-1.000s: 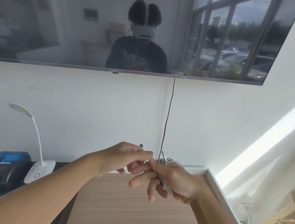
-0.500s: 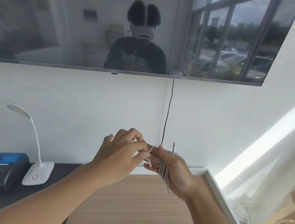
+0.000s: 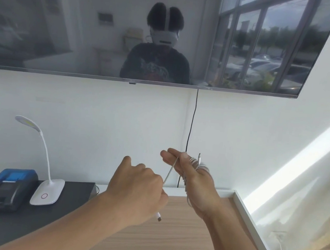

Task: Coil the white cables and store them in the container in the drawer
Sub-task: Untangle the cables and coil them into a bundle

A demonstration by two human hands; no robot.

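A wall-mounted television (image 3: 130,27) filled the top of the view, above a wooden tabletop (image 3: 166,239) and a dark side surface (image 3: 12,224) carrying a desk lamp (image 3: 46,183) and a small printer (image 3: 8,188). Over the table, the right hand (image 3: 196,182) wore the white cable (image 3: 198,166) looped round its palm, fingers extended. The left hand (image 3: 139,190) was closed on the cable's free tail, its plug (image 3: 158,217) dangling below the fist. Coiling looked nearly finished; next the tail likely needed wrapping or tucking. Neither drawer nor container was in view, and the other plug (image 3: 199,157) was too small to identify.
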